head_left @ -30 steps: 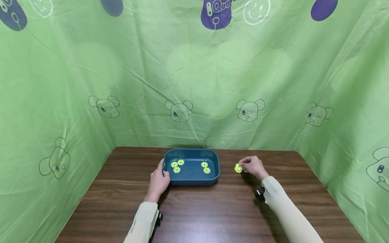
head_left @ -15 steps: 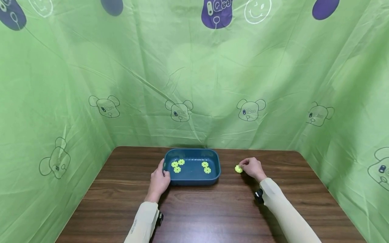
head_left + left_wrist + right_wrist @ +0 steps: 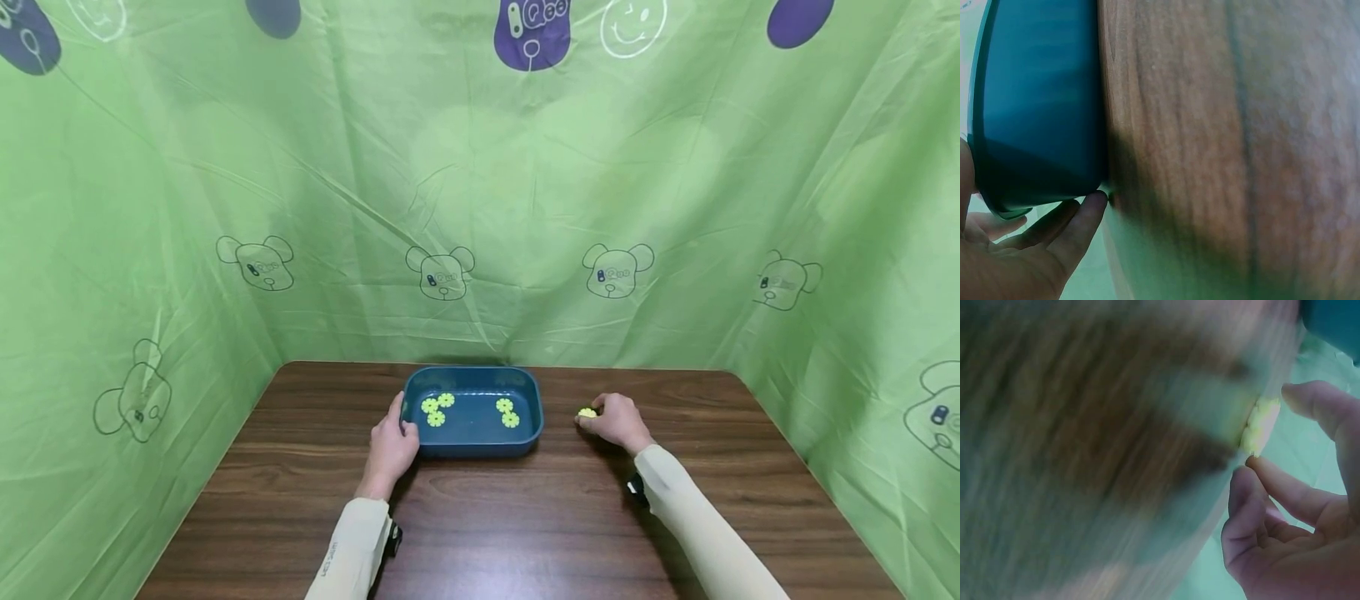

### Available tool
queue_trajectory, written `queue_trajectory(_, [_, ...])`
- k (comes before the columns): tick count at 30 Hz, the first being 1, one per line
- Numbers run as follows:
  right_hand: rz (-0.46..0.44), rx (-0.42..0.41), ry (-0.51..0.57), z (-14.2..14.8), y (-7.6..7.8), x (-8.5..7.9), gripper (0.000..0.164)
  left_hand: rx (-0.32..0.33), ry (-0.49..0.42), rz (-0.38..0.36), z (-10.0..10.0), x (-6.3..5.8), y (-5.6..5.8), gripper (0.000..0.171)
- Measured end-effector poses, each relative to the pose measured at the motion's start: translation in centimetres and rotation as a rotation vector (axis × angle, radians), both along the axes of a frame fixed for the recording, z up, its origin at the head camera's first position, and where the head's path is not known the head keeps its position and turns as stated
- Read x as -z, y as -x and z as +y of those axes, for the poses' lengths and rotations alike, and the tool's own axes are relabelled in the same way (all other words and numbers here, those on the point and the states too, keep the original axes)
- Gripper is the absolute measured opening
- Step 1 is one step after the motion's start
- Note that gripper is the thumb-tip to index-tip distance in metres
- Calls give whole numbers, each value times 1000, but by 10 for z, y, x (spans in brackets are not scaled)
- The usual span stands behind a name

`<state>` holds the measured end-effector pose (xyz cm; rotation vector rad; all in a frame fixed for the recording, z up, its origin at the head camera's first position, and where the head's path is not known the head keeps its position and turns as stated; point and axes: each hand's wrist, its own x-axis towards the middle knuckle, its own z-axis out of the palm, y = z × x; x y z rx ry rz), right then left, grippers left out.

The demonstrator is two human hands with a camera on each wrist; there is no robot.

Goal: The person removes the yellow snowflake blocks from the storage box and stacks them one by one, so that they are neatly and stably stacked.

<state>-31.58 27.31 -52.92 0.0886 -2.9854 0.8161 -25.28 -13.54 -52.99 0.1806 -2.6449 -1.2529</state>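
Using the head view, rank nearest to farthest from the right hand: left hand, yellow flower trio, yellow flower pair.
1. Yellow flower pair: right, in blue tray.
2. Yellow flower trio: tray's left side.
3. Left hand: gripping tray's left end.

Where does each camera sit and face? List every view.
Head: on the head, facing forward and down; tray, yellow piece, left grip, right grip and both sleeves show.
Left wrist: on that wrist, facing tray's outside; left grip shows.
Right wrist: on that wrist, facing yellow piece; right grip shows.
Both wrist views share tray and table.
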Motion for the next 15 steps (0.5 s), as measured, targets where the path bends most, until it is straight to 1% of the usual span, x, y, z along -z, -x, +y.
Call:
queue_trajectory(3, [6,1,-34,-4,-1,-1,48,2,7,2,0,0,0,62])
queue_trajectory(9, [-3,27,-50,-12,-4,-5,38,1,1,4,0,1,0,62])
queue_trajectory(15, [-9,31,-59,-14,-5,-5,33,-1,-3,3,-1,0,0,62])
